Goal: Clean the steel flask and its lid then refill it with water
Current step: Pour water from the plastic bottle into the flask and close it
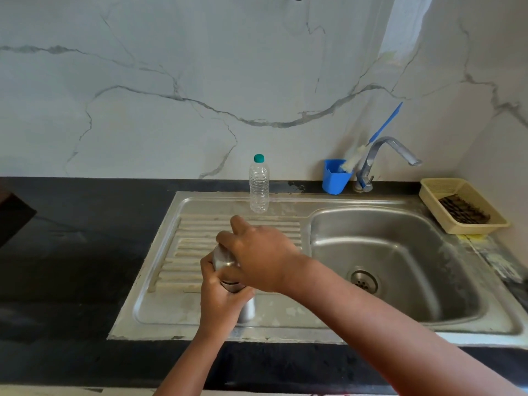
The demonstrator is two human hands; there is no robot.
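Note:
A steel flask [248, 308] stands upright on the ribbed drainboard [200, 221] of the steel sink. My left hand [221, 301] grips its body from the near side. My right hand [258, 254] is curled over the steel lid [223, 258] on top of the flask and hides most of it. Only slivers of the flask's neck and lower body show between the hands.
A clear plastic water bottle [259, 185] with a green cap stands behind the flask. A blue cup [335, 176] holds a blue-handled bottle brush [384, 124] beside the tap [380, 158]. The sink basin [400, 252] lies at right, with a cream basket [445, 221] beyond it.

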